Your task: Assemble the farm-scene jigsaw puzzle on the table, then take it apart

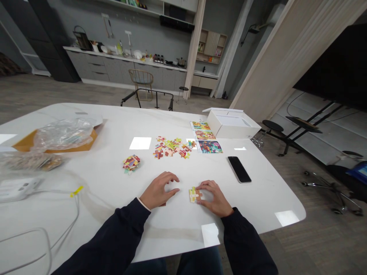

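Thumb and fingers of my left hand (161, 190) are apart over the white table, with nothing between them. To its right, my right hand (215, 198) has its thumb and fingertips on the right edge of a small block of joined puzzle pieces (194, 194), yellow, white and orange, lying on the table. Beyond the hands lies a loose spread of colourful puzzle pieces (172, 147). A smaller heap of pieces (132, 163) is piled up beyond my left hand. Printed picture sheets (205, 136) lie behind, right of the spread.
An open white box (233, 125) stands at the back right. The black phone (239, 169) lies right of my right hand. On the left are plastic bags (64, 133), a white power strip (17, 190) and loose cables (61, 191). A chair (149, 100) stands beyond the table.
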Tool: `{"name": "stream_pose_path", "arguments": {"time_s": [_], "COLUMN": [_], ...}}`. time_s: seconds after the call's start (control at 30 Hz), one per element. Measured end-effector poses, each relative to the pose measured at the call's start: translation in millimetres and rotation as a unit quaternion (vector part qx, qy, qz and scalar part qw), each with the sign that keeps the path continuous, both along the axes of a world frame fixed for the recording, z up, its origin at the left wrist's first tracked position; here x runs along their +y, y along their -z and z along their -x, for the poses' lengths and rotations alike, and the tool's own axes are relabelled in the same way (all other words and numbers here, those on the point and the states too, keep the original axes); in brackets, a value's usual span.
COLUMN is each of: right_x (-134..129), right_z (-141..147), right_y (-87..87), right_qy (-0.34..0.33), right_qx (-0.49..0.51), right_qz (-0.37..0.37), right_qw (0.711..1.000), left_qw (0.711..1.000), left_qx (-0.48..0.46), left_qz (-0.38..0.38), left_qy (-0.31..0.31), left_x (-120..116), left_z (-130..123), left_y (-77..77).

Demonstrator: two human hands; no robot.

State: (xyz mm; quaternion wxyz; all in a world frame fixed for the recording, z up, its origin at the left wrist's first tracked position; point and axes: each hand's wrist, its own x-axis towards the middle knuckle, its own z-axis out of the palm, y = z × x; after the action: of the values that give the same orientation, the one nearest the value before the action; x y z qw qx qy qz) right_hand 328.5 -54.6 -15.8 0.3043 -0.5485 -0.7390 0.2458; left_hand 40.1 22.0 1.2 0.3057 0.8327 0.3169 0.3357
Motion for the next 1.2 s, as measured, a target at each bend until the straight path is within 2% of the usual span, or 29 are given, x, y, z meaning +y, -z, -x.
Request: {"name": "stream_pose_path", "arguments": {"time_s": [0.17,0.4,0.5,0.57,0.63,0.7,0.73,0.77,0.83,0.9,1.03,1.2], "right_x": [-1,-1,-1,-1,-1,-1,-1,-1,-2,-2,-4,-2], "right_z": [-1,-1,-1,-2,-2,-3,-3,-3,-3,-2,-2,-2], "right_y": [2.4,3.7,3.8,4.5,5.3,5.6,5.5,5.3,4.6,4.4,6.4,5.6], "right_qy": [0.001,-0.006,-0.009,-0.005,-0.003,-0.006,-0.009,-0.011,-0.006,0.009,0.042,0.072], "right_qx": [0.021,-0.012,-0.02,-0.017,-0.01,-0.006,-0.004,-0.002,0.005,0.019,0.041,0.028], "right_qz": [-0.003,-0.003,-0.012,-0.018,-0.017,-0.013,-0.01,-0.009,-0.005,-0.003,0.009,0.001], "right_qw": [1.0,1.0,1.0,1.0,1.0,1.0,1.0,1.0,1.0,1.0,0.998,0.997], "left_qw": [1.0,1.0,0.999,0.994,0.976,0.934,0.911,0.898,0.889,0.888,0.896,0.898], "left_qx": [0.007,0.018,0.031,0.033,0.008,-0.038,-0.041,-0.03,0.014,0.054,0.06,0.054], "left_qz": [-0.002,-0.002,-0.036,-0.088,-0.141,-0.156,-0.154,-0.148,-0.122,-0.091,-0.077,-0.11], "left_qy": [-0.003,-0.005,-0.009,-0.055,-0.167,-0.32,-0.381,-0.414,-0.441,-0.448,-0.433,-0.422], "left_x": [1,-2,2,11,24,36,41,45,49,49,52,57], "left_z": [1,-1,3,17,43,75,92,107,129,140,136,126], "left_y": [0.0,1.0,-1.9,-6.6,-11.0,-11.7,-10.1,-7.2,1.3,10.4,21.9,22.6]}}
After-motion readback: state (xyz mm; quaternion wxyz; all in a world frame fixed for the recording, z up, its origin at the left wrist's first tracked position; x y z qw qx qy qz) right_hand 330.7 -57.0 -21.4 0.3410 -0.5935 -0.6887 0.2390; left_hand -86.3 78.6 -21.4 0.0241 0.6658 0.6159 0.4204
